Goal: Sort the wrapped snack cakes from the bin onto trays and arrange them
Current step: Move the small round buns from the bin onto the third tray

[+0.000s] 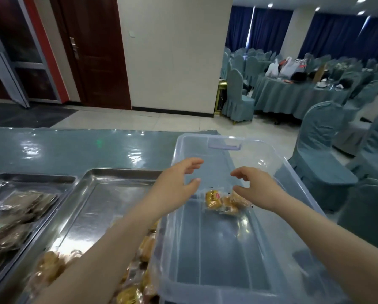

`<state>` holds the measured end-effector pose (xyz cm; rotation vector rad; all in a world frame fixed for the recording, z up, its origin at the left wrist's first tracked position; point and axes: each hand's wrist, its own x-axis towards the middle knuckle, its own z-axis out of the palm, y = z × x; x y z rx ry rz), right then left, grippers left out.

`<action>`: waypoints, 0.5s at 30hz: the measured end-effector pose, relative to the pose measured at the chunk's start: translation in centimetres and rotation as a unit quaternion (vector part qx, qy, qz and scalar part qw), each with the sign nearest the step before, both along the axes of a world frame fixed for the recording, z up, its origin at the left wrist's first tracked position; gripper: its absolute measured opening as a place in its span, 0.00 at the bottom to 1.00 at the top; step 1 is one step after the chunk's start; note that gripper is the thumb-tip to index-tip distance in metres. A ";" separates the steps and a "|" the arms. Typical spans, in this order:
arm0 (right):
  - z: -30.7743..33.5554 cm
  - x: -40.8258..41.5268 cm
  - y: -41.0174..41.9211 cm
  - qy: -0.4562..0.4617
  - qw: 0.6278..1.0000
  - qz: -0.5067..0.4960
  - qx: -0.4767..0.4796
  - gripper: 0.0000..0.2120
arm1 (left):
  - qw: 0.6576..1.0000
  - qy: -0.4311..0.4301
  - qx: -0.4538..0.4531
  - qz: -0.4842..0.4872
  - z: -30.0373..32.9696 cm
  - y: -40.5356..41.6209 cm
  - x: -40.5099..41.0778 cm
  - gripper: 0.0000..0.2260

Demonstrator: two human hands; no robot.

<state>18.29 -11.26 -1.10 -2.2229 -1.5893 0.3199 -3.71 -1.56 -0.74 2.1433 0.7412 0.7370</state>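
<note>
Empty hands [175, 185] above bin [297, 194]

A worktop [78, 148] covered in glossy teal sheeting reflects the ceiling lights. On it, at right, stands a clear plastic bin [278, 242], its far end reaching the worktop's back edge. Just beside the bin at centre lies a steel tray [109, 187], bare and shiny at its far end, with golden wrapped snack cakes [137, 275] heaped at its near end. A second steel tray [32, 179] at left holds darker wrapped packets [14, 213].
</note>
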 end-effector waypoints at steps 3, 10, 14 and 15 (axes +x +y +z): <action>-1.8 3.3 2.0 0.005 0.995 -0.018 -0.094 0.24 | 0.997 0.056 0.039 -0.019 -0.4 1.7 4.2 0.21; -8.7 7.1 7.8 0.001 0.983 -0.012 -0.185 0.38 | 0.952 0.295 0.043 -0.063 -4.8 6.2 12.6 0.38; -12.9 7.7 9.8 -0.039 0.967 0.020 -0.251 0.45 | 0.928 0.365 0.035 -0.060 -7.7 8.4 15.3 0.42; -13.9 7.6 10.1 -0.056 0.961 0.039 -0.269 0.47 | 0.928 0.367 0.042 -0.054 -8.5 8.7 15.7 0.41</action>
